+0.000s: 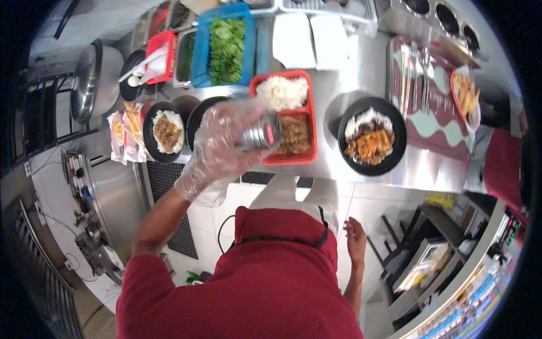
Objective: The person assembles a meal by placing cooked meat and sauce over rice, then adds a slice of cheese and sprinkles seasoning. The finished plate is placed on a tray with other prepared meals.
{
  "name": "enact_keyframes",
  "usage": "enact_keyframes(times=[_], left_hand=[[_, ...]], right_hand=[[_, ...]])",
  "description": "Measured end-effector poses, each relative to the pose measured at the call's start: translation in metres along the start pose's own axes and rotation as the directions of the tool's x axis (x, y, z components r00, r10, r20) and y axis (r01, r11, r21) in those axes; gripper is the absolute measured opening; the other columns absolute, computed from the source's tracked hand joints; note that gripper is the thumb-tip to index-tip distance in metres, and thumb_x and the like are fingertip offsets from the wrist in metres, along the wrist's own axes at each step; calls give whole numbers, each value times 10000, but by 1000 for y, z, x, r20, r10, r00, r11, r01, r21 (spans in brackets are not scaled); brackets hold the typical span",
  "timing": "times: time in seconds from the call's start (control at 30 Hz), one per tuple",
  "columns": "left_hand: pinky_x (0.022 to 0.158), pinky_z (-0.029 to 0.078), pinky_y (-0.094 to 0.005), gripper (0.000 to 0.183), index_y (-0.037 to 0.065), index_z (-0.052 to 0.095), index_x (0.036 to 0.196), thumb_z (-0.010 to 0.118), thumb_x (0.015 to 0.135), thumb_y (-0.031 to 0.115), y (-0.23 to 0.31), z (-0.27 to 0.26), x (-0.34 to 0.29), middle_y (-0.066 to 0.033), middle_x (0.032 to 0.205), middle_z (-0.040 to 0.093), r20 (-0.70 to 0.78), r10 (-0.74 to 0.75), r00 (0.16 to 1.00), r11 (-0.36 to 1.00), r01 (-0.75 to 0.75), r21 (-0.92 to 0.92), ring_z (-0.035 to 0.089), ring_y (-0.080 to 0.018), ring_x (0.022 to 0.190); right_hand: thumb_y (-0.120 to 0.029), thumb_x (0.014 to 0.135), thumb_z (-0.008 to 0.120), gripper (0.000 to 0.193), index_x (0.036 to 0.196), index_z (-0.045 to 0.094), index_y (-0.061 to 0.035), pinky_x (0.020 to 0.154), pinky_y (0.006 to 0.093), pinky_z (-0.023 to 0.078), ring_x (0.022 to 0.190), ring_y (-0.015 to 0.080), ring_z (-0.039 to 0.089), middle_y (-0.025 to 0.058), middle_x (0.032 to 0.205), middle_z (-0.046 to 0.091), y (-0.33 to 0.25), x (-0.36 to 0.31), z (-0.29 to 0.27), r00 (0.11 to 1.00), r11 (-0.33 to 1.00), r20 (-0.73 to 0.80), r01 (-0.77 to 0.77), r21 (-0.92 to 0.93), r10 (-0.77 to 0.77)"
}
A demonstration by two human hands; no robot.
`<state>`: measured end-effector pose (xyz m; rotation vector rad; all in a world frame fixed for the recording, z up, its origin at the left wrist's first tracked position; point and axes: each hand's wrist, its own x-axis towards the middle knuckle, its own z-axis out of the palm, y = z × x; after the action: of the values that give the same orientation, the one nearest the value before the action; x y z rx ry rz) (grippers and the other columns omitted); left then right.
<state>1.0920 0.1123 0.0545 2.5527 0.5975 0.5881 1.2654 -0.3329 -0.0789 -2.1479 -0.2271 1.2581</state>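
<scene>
My left hand (217, 138), in a clear plastic glove, is wrapped round a metal shaker (261, 134). The shaker lies tilted on its side over the left edge of a red two-compartment meal box (309, 93), which holds white rice (282, 92) and sliced brown meat (294, 135). Behind that hand a black bowl (197, 113) is mostly hidden. Away from the counter, my bare right hand (355, 237) hangs low at my side, holding nothing, its fingers loosely bent and apart.
Two black bowls of rice and meat flank the box, one left (168, 133), one right (370, 138). Beyond stand a blue tub of greens (250, 53) and an open white box (293, 42). A patterned tray (426, 124) with cutlery and fries lies right, near another person's red sleeve (502, 164).
</scene>
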Motion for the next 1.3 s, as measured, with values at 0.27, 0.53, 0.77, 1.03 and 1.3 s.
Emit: enact_keyframes(times=[0.27,0.53,0.77,1.03,1.3], left_hand=[[1001,505,-416,643,45,437,1402,714,836,172,-48,-65,119,-99,1285,595,-344,-471,812,653,59,-755,625,-245,1108],[982,526,-377,764,44,424,1408,825,776,198,-10,-85,16,-136,1279,584,-374,-620,689,641,170,-749,604,-234,1156],[1060,450,-391,830,-36,474,1406,868,736,254,-9,-33,-125,-256,1329,588,-134,-593,794,802,567,-189,601,-328,1224],[963,507,-388,783,-10,481,1403,839,748,224,-23,-29,-135,-228,1263,625,-87,-478,874,877,470,-98,648,-303,1096],[942,536,-418,782,-2,517,1374,852,693,181,-19,-57,-114,-233,1252,622,-143,-313,939,940,328,92,654,-365,1102]], right_hand=[[-244,1026,564,365,1312,584,-20,787,301,543,946,180,676,106,1134,708,-5,7,-27,996,996,-60,57,-63,-60],[-358,993,596,482,1325,573,-10,732,315,550,944,207,700,126,1128,708,39,3,-25,998,999,-43,-47,-23,46],[-156,988,587,313,1268,616,-18,811,336,549,945,195,693,142,1063,721,14,25,-4,993,975,86,92,-202,-76],[-333,1021,555,437,1328,578,-24,748,321,540,946,197,694,130,1127,710,20,30,-15,991,962,86,119,-245,-101],[-132,992,545,329,1301,574,-21,842,357,548,935,220,700,136,1082,714,1,1,11,996,967,71,68,-244,-52]])
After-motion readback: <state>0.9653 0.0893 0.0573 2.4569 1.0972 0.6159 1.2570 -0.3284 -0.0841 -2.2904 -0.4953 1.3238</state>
